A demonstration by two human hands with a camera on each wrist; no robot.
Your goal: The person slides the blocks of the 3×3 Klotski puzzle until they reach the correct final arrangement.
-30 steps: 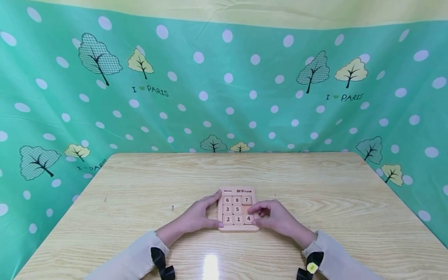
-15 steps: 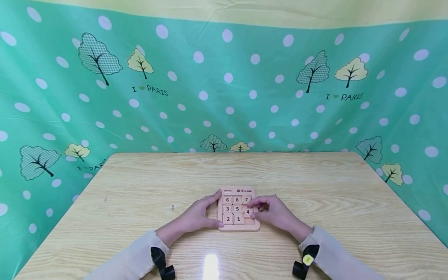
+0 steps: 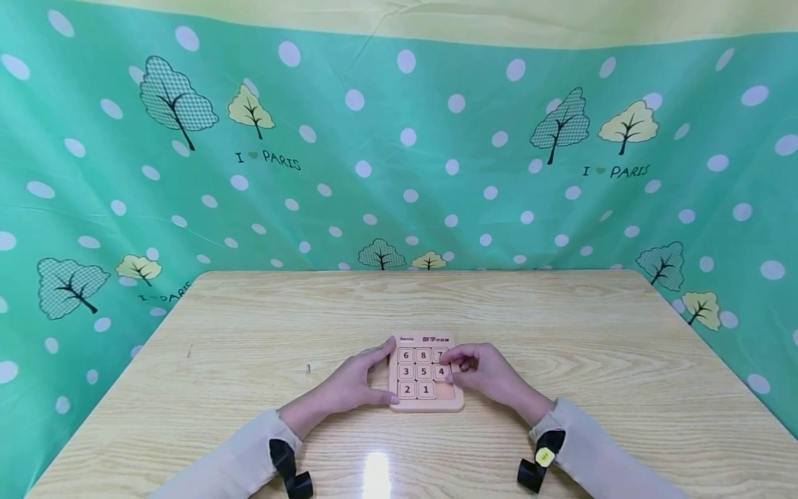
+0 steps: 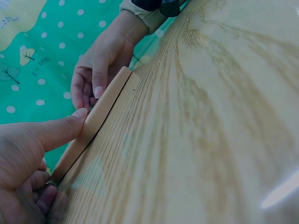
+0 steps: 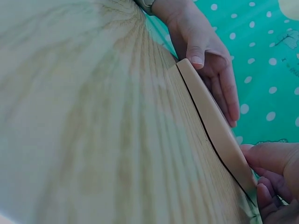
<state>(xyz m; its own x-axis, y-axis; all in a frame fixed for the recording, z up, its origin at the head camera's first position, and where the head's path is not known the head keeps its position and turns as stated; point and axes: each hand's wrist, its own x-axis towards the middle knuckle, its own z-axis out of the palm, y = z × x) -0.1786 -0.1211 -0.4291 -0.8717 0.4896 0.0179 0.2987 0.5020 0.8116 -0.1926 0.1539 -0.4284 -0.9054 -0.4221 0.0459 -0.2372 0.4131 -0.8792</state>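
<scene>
A pale-pink number sliding puzzle (image 3: pixel 430 407) lies on the table in the head view. Its rows read 6 8 7, then 3 5 4, then 2 1 with a gap at the bottom right. My left hand (image 3: pixel 349 380) holds the frame's left side, thumb at the lower corner and a finger at the upper one. My right hand (image 3: pixel 489 374) has thumb and index finger at the 4 tile (image 3: pixel 440 372), the index overlapping the 7 tile (image 3: pixel 439 354). Both wrist views show the puzzle only as a thin side edge (image 4: pixel 100 112), hiding the tiles.
The wood-grain table (image 3: pixel 262 312) stretches around the puzzle. A tiny dark speck (image 3: pixel 308 369) lies left of it. Behind and at the sides hangs a green dotted cloth (image 3: pixel 424 166) printed with trees.
The 4 tile has slid up from the bottom right cell into the middle row, leaving the gap below it. My right hand has moved up with it; the left hand has stayed in place.
</scene>
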